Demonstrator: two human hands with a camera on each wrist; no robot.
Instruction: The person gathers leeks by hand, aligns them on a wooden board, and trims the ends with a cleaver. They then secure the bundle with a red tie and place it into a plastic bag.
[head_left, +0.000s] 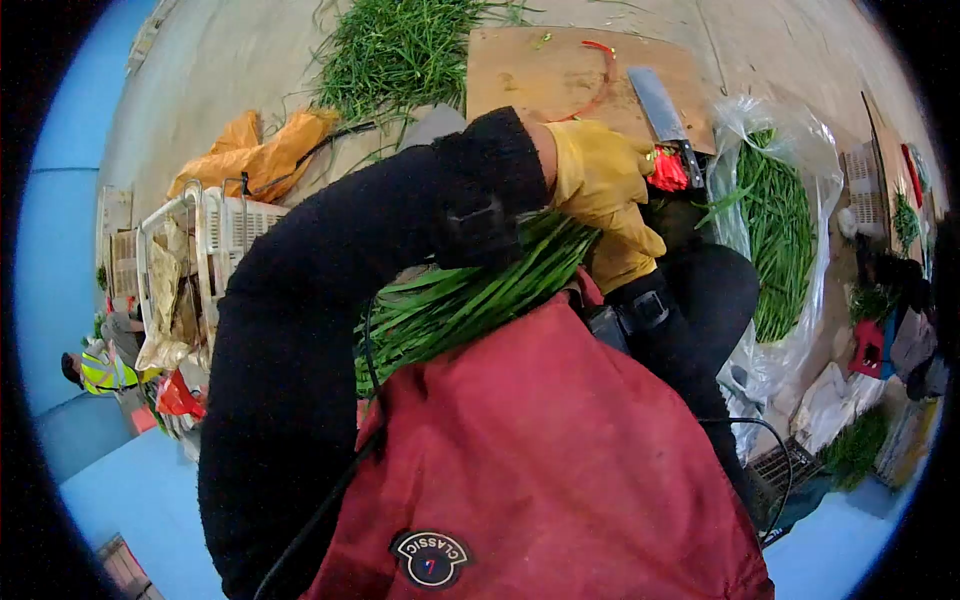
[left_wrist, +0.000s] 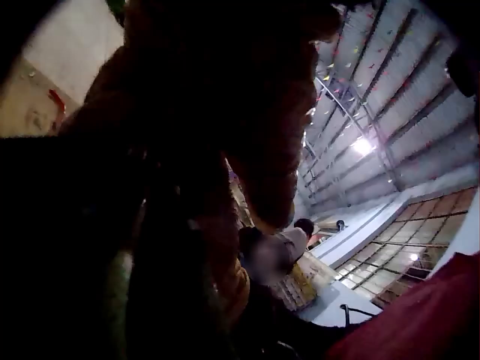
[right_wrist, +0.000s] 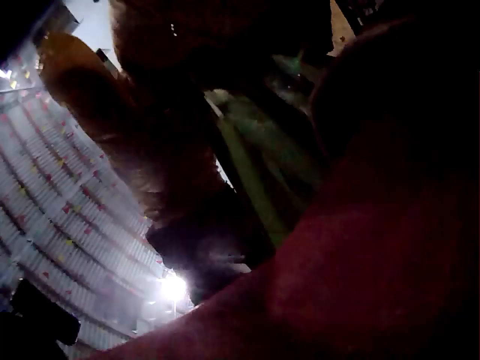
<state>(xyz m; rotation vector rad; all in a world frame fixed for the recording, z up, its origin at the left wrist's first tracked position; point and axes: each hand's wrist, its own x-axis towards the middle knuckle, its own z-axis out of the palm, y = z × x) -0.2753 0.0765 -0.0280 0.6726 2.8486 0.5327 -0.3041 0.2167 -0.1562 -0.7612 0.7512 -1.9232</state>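
The left hand (head_left: 600, 175), in a yellow glove, lies just above the gloved right hand (head_left: 620, 262); the two are close together and overlap in the head view. Their fingers are partly hidden there and too dark in the wrist views, so I cannot tell whether either is clamped on anything. The greens (head_left: 470, 300) lie across the lap under the left forearm, one end running in beneath the hands. They should be light, limp toward the leaf tips and probably slick if damp; the blades would likely bruise or crease under a hard squeeze. Best held near the gathered end, fingers wrapped round the whole bunch. Just beside the left hand are red strips (head_left: 668, 170), then a knife (head_left: 658, 105) on a board (head_left: 520, 85). To the right, more leaves fill a clear bag (head_left: 825, 235).
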